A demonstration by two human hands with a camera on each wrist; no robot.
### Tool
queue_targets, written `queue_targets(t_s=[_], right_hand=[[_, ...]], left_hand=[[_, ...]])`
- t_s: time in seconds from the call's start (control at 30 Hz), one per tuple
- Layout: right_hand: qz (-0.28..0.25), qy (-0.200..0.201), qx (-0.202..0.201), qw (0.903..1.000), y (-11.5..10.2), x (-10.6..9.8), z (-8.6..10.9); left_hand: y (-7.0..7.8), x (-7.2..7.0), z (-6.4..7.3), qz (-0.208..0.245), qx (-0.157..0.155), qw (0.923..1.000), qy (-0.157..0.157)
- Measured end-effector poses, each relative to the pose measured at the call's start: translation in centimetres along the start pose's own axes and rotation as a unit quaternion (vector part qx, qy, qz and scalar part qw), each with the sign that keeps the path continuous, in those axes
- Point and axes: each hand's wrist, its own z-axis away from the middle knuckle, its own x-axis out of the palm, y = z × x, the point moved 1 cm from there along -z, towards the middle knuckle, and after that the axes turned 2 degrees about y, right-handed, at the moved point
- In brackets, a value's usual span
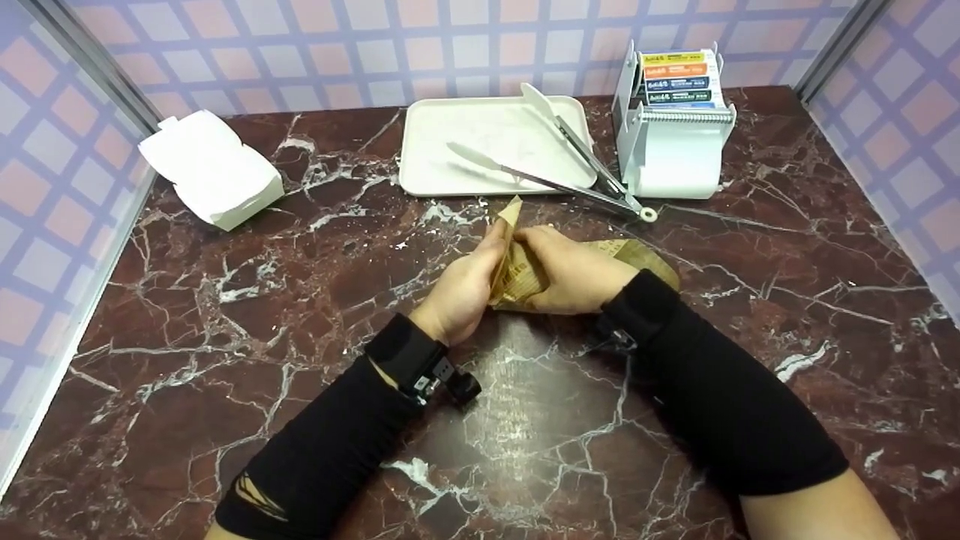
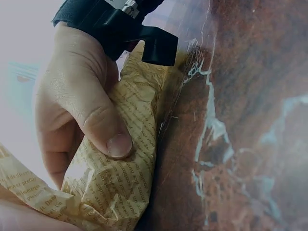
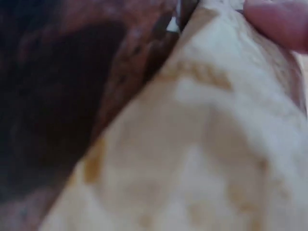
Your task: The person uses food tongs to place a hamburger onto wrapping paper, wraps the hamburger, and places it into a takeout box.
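A parcel wrapped in brown printed paper (image 1: 523, 274) lies between the two hands on the marble table. The right hand (image 1: 574, 271) grips it from above, fingers on the far side and thumb on the near side. In the left wrist view, the right thumb (image 2: 119, 144) presses into the creased paper (image 2: 113, 192). At the parcel's left end, the left hand (image 1: 469, 289) lies with its fingers extended along a raised paper flap (image 1: 510, 212). Paper (image 3: 192, 159) fills much of the blurred right wrist view. What the wrapping holds is hidden.
Behind the hands sits a cream tray (image 1: 427, 146), with metal tongs (image 1: 592, 157) lying open across its right side. A dispenser with a white roll and colored boxes (image 1: 675, 127) stands to its right. An open white carton (image 1: 214, 169) is at the back left.
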Motion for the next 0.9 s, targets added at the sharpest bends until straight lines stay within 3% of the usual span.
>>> queue_targets(t_s=[0.2,0.4,0.6,0.73,0.9], right_hand=[[0.066,0.013,0.043,0.9968,0.0,-0.4,0.9],[0.042,0.023,0.052,0.9975,0.3,-0.1,1.3],[0.006,0.046,0.013,0.9989,0.5,0.2,1.2],[-0.009,0.029,-0.033,0.999,0.4,0.2,1.3],[0.0,-0.045,-0.092,0.9948,0.6,-0.6,2.3]], left_hand=[[0.0,0.5,0.0,-0.021,-0.007,0.9997,-0.009],[0.0,0.6,0.1,-0.069,-0.012,0.9975,0.002],[0.1,0.2,0.2,-0.145,-0.017,0.9892,-0.009],[-0.1,0.1,0.2,-0.219,-0.015,0.9753,-0.021],[-0.5,0.5,0.3,-0.319,-0.008,0.9469,-0.04]])
